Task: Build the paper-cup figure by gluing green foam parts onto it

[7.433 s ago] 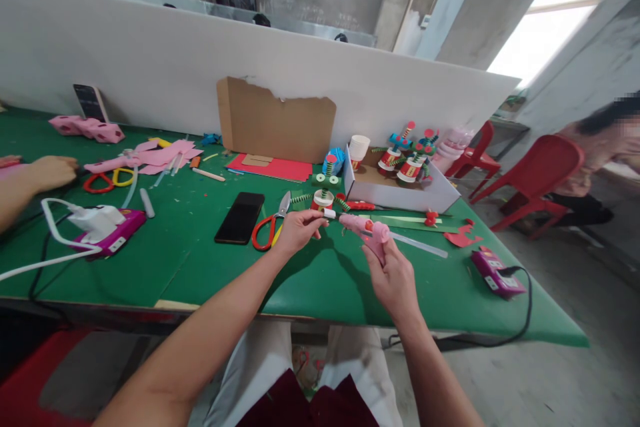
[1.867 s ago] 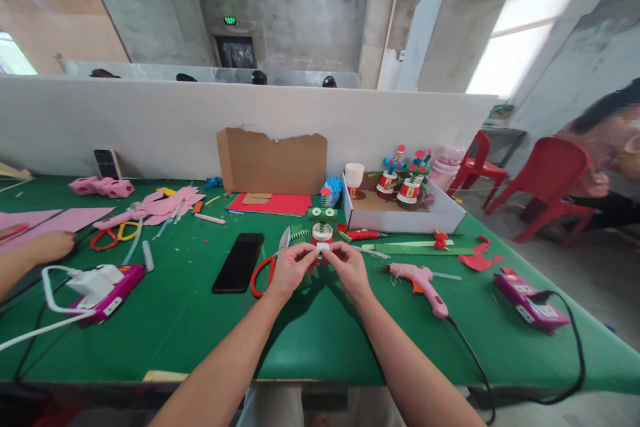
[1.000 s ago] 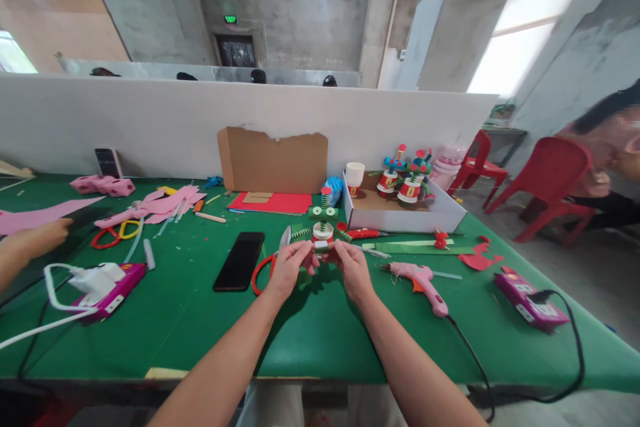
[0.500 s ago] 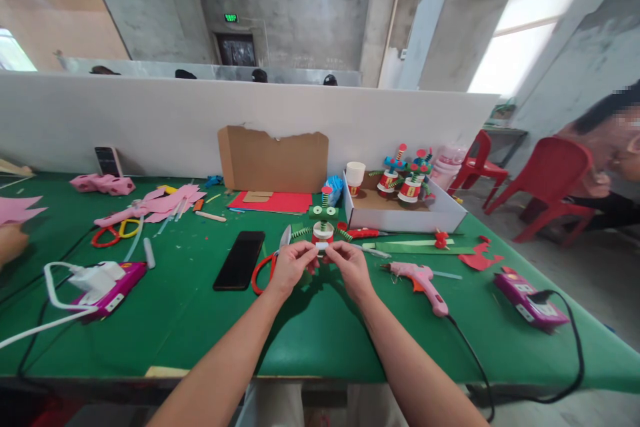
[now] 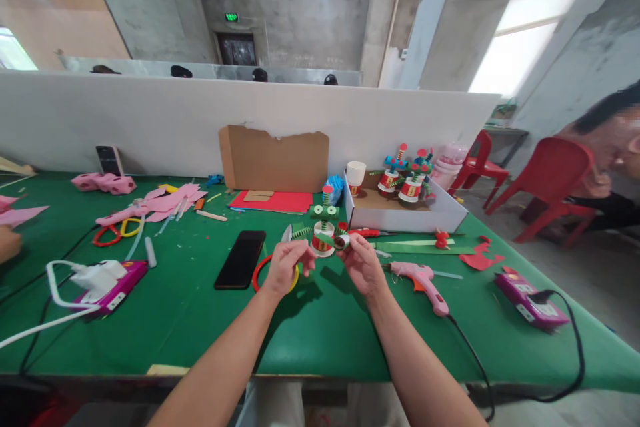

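Note:
My right hand (image 5: 365, 265) pinches a small white roll (image 5: 343, 241) with a dark hollow middle, like a roll of tape. My left hand (image 5: 289, 268) is closed at the fingertips beside a small green paper piece (image 5: 326, 239), which it seems to grip. Just behind both hands stands a paper-cup figure (image 5: 323, 248) with a red and white body, green spring arms and a green head with white eyes. Scissors (image 5: 261, 273) with red and yellow handles lie partly under my left hand.
Left of my hands lies a black phone (image 5: 240, 260). To the right are a pink glue gun (image 5: 420, 280), green paper strips (image 5: 425, 248) and a purple power strip (image 5: 530, 300). A white box (image 5: 405, 219) with similar figures stands behind. Pink paper scraps (image 5: 167, 203) lie left.
My hands have moved apart, and the white strip between them is gone from view. The white roll now shows in my right hand, and the green piece shows in front of the cup.

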Demonstrator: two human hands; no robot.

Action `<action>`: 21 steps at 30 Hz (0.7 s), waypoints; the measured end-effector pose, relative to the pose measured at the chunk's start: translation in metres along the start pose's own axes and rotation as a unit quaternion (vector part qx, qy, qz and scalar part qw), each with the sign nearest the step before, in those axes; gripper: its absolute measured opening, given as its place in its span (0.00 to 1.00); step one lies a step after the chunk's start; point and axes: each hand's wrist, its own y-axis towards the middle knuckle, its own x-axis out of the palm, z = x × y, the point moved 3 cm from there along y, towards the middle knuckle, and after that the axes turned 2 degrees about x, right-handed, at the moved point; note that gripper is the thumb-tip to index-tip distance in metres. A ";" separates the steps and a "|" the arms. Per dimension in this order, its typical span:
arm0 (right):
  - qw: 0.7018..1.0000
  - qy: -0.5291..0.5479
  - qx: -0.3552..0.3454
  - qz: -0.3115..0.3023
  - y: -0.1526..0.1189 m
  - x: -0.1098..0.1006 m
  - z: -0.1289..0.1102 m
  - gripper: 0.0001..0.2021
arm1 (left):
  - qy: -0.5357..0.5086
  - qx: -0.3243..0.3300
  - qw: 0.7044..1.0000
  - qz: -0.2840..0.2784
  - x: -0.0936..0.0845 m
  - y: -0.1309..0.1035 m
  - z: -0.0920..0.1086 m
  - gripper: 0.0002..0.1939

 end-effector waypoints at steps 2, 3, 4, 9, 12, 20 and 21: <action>1.000 0.008 -0.009 0.003 0.000 -0.002 -0.001 0.14 | 0.006 -0.032 0.995 -0.097 0.006 -0.004 -0.002 0.24; 1.000 0.006 -0.010 0.000 0.000 -0.002 -0.001 0.13 | 0.013 -0.045 0.990 -0.129 0.009 -0.005 -0.003 0.25; 1.000 0.001 -0.009 -0.006 0.000 -0.001 -0.002 0.13 | 0.018 -0.056 0.988 -0.143 0.011 -0.006 -0.004 0.26; 0.997 -0.056 -0.009 -0.050 -0.005 0.008 0.000 0.14 | -0.017 -0.082 0.995 -0.055 0.010 0.001 -0.011 0.27; 0.990 -0.125 -0.013 -0.071 -0.007 0.011 0.003 0.14 | -0.033 -0.071 0.997 0.002 0.005 0.005 -0.011 0.24; 0.953 -0.276 -0.068 -0.110 -0.006 0.015 0.003 0.13 | 0.039 -0.007 0.998 0.059 -0.001 0.008 -0.004 0.20; 0.949 -0.287 -0.077 -0.108 -0.006 0.015 0.004 0.14 | 0.053 -0.001 0.997 0.058 -0.001 0.008 -0.003 0.19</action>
